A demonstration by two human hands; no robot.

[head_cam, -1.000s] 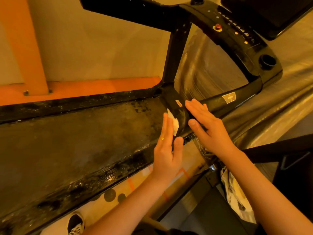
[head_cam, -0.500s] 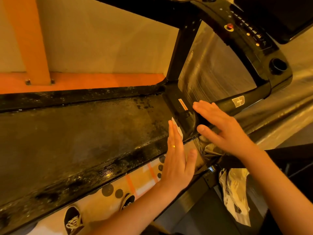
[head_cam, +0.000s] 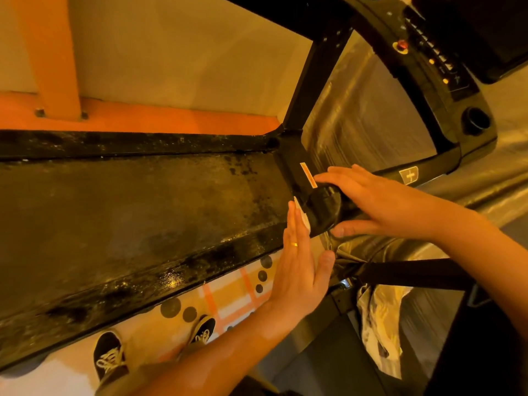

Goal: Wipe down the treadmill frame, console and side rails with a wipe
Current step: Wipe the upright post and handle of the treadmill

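Right, near edge first: two dark shoes (head_cam: 110, 355) on the patterned floor at lower left, beside the near side rail (head_cam: 171, 275).

Left hand (head_cam: 297, 270), centre frame, is flat. Its fingers are straight and pressed together with the thumb out to the side, and they press the wipe (head_cam: 300, 213) against the rounded black frame joint (head_cam: 323, 208). Only a white sliver of wipe shows at the fingertips, sandwiched between hand and joint.

Right hand (head_cam: 380, 204) comes in from the right. Its fingers are straight, slightly fanned and laid over the top of the joint, with the thumb underneath. It reads as bracing, not wiping.

Step in hand, I'd say: frame, at the foot of the near upright. Next move probably calls for dragging the wipe round the joint's curve, then along the near rail, which looks grimy and speckled. Keep the palm flat so the wipe doesn't slip out.

Further back are the belt (head_cam: 143, 201) and the far rail (head_cam: 128, 142), both blotchy. The upright (head_cam: 317, 81) and the console (head_cam: 434, 61) are at upper right, with no hand on either.
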